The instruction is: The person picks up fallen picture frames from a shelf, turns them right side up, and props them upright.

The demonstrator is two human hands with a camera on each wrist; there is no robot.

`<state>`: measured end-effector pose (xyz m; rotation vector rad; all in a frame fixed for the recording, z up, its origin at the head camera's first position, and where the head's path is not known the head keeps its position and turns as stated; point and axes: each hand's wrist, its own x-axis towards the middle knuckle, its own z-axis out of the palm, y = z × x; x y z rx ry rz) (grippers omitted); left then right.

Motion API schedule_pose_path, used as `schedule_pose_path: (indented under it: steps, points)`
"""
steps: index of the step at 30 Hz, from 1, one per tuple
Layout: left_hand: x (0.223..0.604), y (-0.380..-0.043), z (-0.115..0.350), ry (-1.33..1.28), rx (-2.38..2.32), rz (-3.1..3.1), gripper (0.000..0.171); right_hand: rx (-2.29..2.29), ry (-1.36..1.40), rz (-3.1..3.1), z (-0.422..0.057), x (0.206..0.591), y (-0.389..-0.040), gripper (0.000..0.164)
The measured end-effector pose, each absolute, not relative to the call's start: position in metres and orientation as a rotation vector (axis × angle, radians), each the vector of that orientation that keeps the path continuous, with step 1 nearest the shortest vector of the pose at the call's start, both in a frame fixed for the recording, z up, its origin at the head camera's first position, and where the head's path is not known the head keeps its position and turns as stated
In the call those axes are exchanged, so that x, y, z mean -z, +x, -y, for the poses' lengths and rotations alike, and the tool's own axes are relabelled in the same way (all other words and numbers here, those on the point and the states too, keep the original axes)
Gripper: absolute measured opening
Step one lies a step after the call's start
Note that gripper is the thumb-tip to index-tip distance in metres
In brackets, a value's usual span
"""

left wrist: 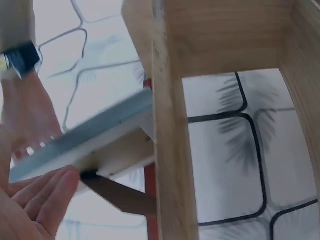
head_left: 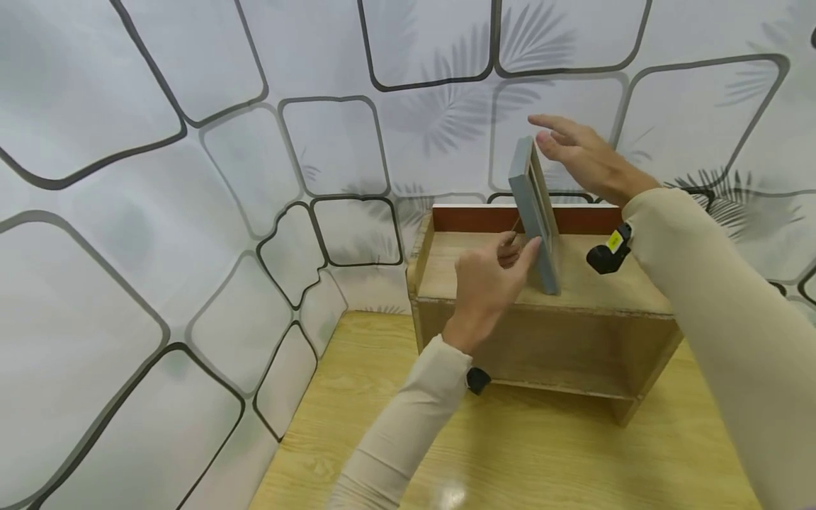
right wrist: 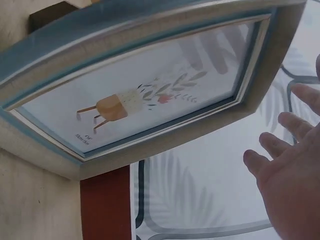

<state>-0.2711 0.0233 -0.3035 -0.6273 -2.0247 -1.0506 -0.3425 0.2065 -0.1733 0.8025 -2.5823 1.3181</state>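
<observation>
A picture frame (head_left: 534, 212) with grey-blue edges stands on end, slightly tilted, on top of a small wooden shelf unit (head_left: 605, 280). Its glazed front, in the right wrist view, shows a print of a plant in a legged pot (right wrist: 120, 106). From its back a brown support leg (left wrist: 117, 194) sticks out. My left hand (head_left: 487, 287) is at the lower back side of the frame, thumb against its edge and fingers by the support leg, seeming to pinch it. Near the frame's top, my right hand (head_left: 589, 159) hovers with spread fingers, apart from it in the right wrist view.
The shelf unit has a raised left side, a reddish-brown strip (head_left: 586, 219) along its back and an open compartment (head_left: 554, 347) below. It stands on a yellow wood-grain surface (head_left: 357, 397). A patterned wall covering (head_left: 344, 156) rises close behind and to the left.
</observation>
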Motion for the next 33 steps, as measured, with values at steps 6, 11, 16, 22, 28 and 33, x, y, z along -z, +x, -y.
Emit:
schedule_pose_path:
  steps: [6,11,16,22,28,33]
  points:
    - [0.302,-0.271,-0.039,-0.596,0.965,2.154,0.036,-1.330,0.807,2.628,-0.204,0.182,-0.358,0.060]
    - [0.305,-0.274,-0.044,-0.540,0.922,2.193,0.033,-1.339,0.774,2.674,-0.204,0.189,-0.368,0.060]
    - [0.309,-0.276,-0.045,-0.519,0.942,2.204,0.028,-1.337,0.769,2.667,-0.203,0.194,-0.375,0.059]
    - [0.310,-0.278,-0.046,-0.488,0.936,2.188,0.027,-1.344,0.787,2.590,-0.203,0.197,-0.379,0.058]
    - [0.306,-0.282,-0.045,-0.494,0.969,2.203,0.026,-1.385,0.749,2.560,-0.207,0.197,-0.380,0.059]
    - [0.305,-0.284,-0.043,-0.492,0.980,2.232,0.025,-1.452,0.692,2.558,-0.211,0.199,-0.380,0.063]
